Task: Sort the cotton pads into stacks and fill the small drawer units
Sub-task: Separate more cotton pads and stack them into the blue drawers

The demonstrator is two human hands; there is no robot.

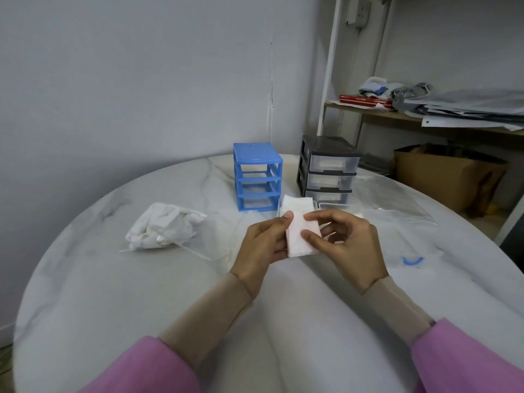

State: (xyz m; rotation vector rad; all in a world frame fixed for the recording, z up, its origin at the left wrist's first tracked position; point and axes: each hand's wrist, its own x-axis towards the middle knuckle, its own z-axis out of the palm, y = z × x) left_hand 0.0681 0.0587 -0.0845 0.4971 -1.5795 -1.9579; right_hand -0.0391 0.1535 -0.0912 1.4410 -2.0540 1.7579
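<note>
A small stack of square white cotton pads (300, 240) is held above the table between both hands. My left hand (262, 246) grips its left edge, thumb on top. My right hand (350, 245) pinches its right side with thumb and fingers. Just behind them a clear drawer (279, 207) lies on the table, filled with more white pads (297, 204). The blue drawer unit (257, 177) stands behind it with its slots showing no drawers. To its right stands the grey drawer unit (327, 168) with clear drawers. A plastic bag of loose pads (164, 226) lies at the left.
The round white marble table (141, 279) carries clear plastic bags (397, 205) at the right, one with a blue mark (412, 260). A shelf (425, 117) with papers and a cardboard box (450, 177) stand beyond the table's right edge. A wall is behind.
</note>
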